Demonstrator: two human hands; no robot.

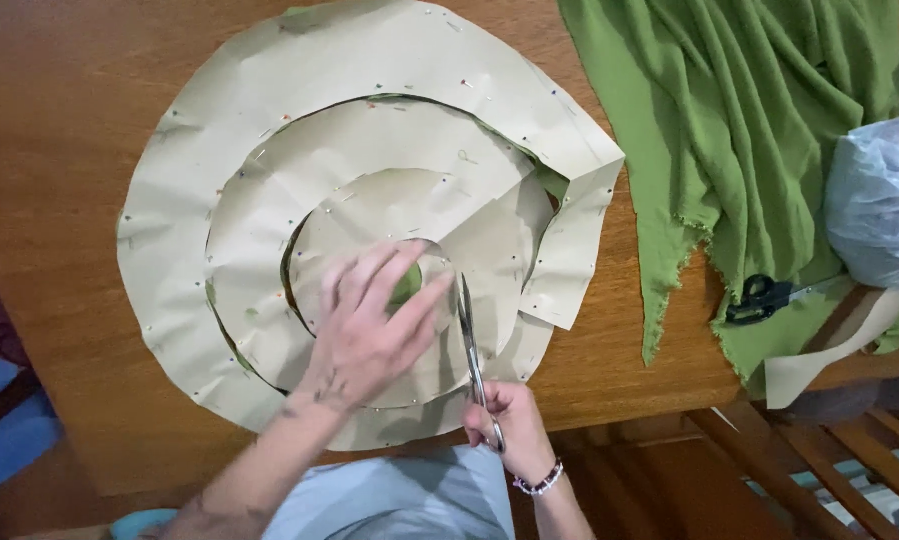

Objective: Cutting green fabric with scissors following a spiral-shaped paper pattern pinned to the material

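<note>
A large beige paper pattern point(370, 60) in nested ring pieces lies pinned over green fabric on the wooden table point(60, 110). My left hand point(370, 325) rests flat, fingers spread, on the innermost paper ring near its green centre. My right hand point(510, 425) grips the handles of silver scissors point(470, 340), whose blades point away from me and sit in a cut through the paper just to the right of my left hand. Small coloured pins dot the paper edges.
A heap of green fabric point(750, 110) covers the table's right side, with a second pair of black-handled scissors point(760, 298) on it. A pale plastic bag point(880, 200) and a beige paper strip point(830, 355) lie at the far right. A wooden chair point(830, 450) stands below the table edge.
</note>
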